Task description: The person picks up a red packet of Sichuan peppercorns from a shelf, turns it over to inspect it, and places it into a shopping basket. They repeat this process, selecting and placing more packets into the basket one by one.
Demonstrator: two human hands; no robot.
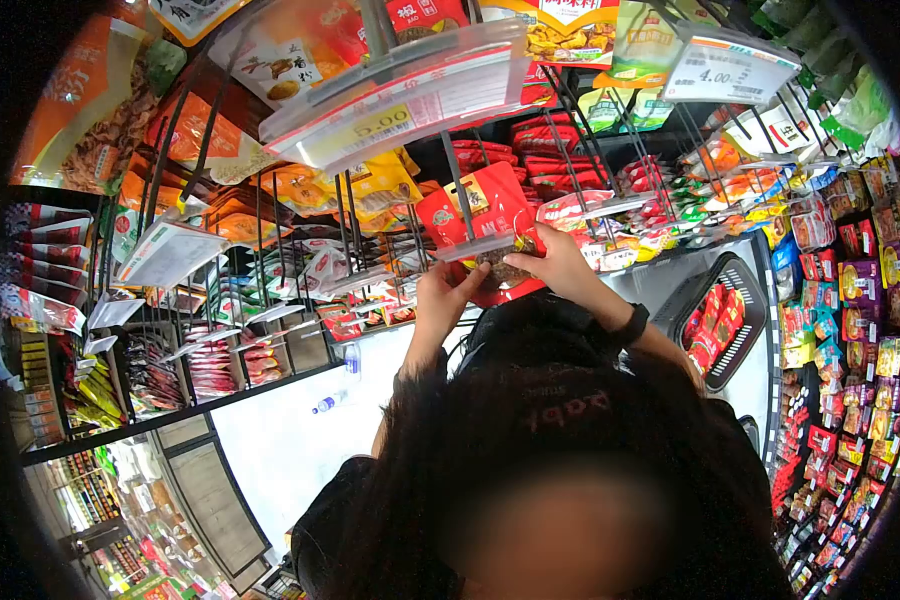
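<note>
A red spice packet (pixel 480 205) with a window showing brown contents is held in front of me at the shelf. My left hand (pixel 445 298) grips its lower left edge, thumb on the front and the other fingers mostly hidden behind it. On the other side my right hand (pixel 560 265) holds the lower right part, with its thumb over the window. A dark band (pixel 630 325) circles the right wrist. A hook's clear tag holder (pixel 470 248) crosses the packet's front between the two hands.
Hooks with hanging packets and price tags (pixel 395 115) crowd the space above and around my hands. A black basket (pixel 752 325) containing red packets is at the right. Packed shelves (pixel 860 330) line the far right. A bottle (pixel 327 404) lies on the white floor (pixel 270 440).
</note>
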